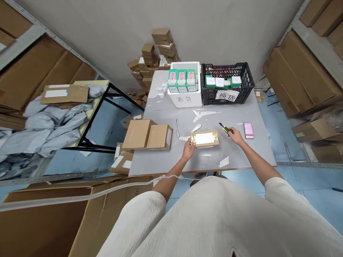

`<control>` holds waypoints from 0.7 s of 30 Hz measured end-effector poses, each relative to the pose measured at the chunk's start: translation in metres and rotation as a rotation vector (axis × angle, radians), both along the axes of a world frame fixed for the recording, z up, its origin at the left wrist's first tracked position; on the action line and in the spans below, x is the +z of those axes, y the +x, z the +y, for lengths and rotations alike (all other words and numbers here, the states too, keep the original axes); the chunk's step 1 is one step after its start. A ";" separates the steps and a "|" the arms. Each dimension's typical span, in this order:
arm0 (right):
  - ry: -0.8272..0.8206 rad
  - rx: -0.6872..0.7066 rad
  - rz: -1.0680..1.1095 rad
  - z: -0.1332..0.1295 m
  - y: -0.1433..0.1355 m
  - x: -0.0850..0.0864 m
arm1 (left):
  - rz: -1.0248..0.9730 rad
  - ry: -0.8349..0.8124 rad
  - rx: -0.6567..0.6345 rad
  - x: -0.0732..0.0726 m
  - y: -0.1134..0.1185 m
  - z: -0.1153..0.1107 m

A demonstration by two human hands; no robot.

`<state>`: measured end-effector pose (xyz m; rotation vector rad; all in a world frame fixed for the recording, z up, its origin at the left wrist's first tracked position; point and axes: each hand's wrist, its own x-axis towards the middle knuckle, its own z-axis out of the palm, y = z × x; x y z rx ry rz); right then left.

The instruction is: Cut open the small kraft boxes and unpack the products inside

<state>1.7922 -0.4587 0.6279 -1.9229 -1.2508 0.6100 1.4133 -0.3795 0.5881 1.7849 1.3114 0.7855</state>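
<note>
A small brown cardboard box [205,139] with a white label and shiny tape lies near the table's front edge. My left hand [188,149] grips its left end, fingers closed on the corner. To the right of the box, my right hand [235,135] holds a black and yellow utility knife [225,128], fingers wrapped round its handle. The knife points up and left, apart from the box. Two larger brown boxes [137,134] [158,136] sit side by side at the table's left.
Behind stand a white foam box [187,100] with green and pink packages and a black crate [242,93]. A phone [248,130] lies at the right. Paper scraps [224,162] are scattered on the grey table [155,162]. A cable [112,190] crosses in front.
</note>
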 end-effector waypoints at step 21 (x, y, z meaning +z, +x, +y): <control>-0.085 0.600 -0.636 0.048 -0.203 0.065 | 0.131 0.388 -0.384 0.006 -0.088 -0.016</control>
